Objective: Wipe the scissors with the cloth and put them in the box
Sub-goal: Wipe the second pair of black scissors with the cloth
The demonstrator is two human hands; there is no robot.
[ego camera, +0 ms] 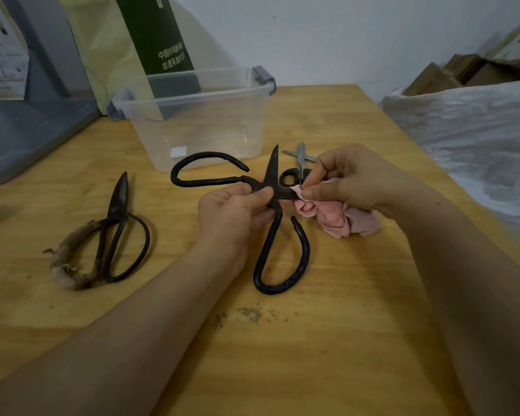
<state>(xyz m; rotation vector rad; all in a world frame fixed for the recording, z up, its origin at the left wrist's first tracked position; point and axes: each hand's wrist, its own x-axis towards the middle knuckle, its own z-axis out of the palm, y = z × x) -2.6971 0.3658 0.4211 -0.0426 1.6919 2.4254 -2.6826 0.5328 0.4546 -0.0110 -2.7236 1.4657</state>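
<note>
My left hand [234,214] grips large black iron scissors [272,235] at the pivot, blades spread wide apart. One blade points up, the other runs right under a pink cloth [339,219]. My right hand [351,181] pinches that cloth around the right blade. A clear plastic box [192,100] with grey latches stands behind the scissors, with nothing inside.
A second old pair of scissors [114,235] with a frayed wrapped handle lies at the left on the wooden table [312,340]. Small silver scissors [299,163] with black handles lie behind my right hand. A green-labelled bag leans behind the box. Plastic sheeting covers the right side.
</note>
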